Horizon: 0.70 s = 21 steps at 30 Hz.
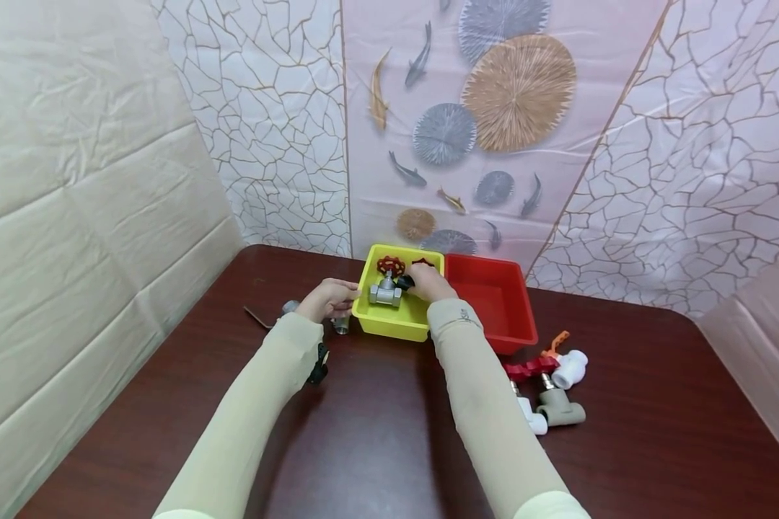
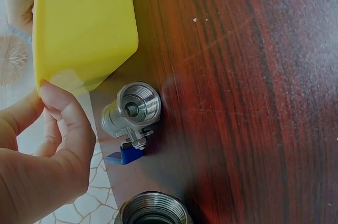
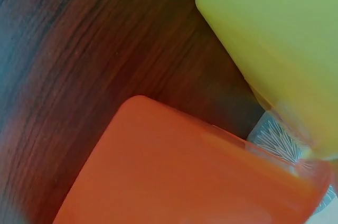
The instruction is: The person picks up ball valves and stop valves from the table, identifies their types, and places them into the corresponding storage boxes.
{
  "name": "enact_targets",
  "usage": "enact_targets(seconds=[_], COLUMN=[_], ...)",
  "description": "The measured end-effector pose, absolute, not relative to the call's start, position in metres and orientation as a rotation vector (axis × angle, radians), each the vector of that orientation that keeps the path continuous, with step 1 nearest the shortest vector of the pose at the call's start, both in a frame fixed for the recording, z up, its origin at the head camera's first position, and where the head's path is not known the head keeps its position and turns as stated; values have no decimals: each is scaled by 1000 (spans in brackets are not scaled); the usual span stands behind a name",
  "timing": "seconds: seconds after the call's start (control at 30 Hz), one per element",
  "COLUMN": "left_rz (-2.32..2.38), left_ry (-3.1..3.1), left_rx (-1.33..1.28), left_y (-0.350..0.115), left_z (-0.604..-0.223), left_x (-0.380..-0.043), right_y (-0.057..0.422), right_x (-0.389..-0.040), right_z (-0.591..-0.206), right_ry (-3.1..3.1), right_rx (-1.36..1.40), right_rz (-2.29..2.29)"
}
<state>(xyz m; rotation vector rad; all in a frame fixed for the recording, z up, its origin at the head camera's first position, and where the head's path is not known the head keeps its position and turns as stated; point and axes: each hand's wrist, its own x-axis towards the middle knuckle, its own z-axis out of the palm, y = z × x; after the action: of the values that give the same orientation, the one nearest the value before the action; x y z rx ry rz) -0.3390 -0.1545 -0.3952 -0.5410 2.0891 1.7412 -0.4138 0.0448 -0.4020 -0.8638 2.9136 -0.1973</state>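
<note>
My left hand (image 1: 331, 299) pinches the left rim of a yellow bin (image 1: 392, 329); in the left wrist view thumb and forefinger meet on its edge. Inside the bin lies a metal gate valve (image 1: 386, 294) with a red handwheel (image 1: 391, 266). Reaching into the bin's right side is my right hand (image 1: 431, 282), its fingertips hidden. Close to those fingers are a black piece (image 1: 405, 282) and a second red handwheel (image 1: 422, 262), partly covered. Whether the hand holds either cannot be seen. Below my left hand, a metal ball valve (image 2: 134, 110) with a blue lever (image 2: 125, 154) rests on the table.
A red bin (image 1: 493, 303) stands right of the yellow one. In front of it lie a white valve (image 1: 570, 369) with an orange handle, red-handled pieces and a grey tee-shaped fitting (image 1: 560, 409). Another threaded metal fitting (image 2: 153, 211) and a thin rod (image 1: 257, 317) are at the left.
</note>
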Motion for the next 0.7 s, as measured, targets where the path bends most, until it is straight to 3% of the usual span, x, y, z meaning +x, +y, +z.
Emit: enact_targets(seconds=[0.7], left_rz=[1749], left_ry=[2089], left_rx=[-538], left_y=[-154], left_z=[-396], left_x=[-337], right_y=[38], right_x=[-413], right_z=[-412], right_ry=[2903], right_rx=[-749], right_rz=[-188])
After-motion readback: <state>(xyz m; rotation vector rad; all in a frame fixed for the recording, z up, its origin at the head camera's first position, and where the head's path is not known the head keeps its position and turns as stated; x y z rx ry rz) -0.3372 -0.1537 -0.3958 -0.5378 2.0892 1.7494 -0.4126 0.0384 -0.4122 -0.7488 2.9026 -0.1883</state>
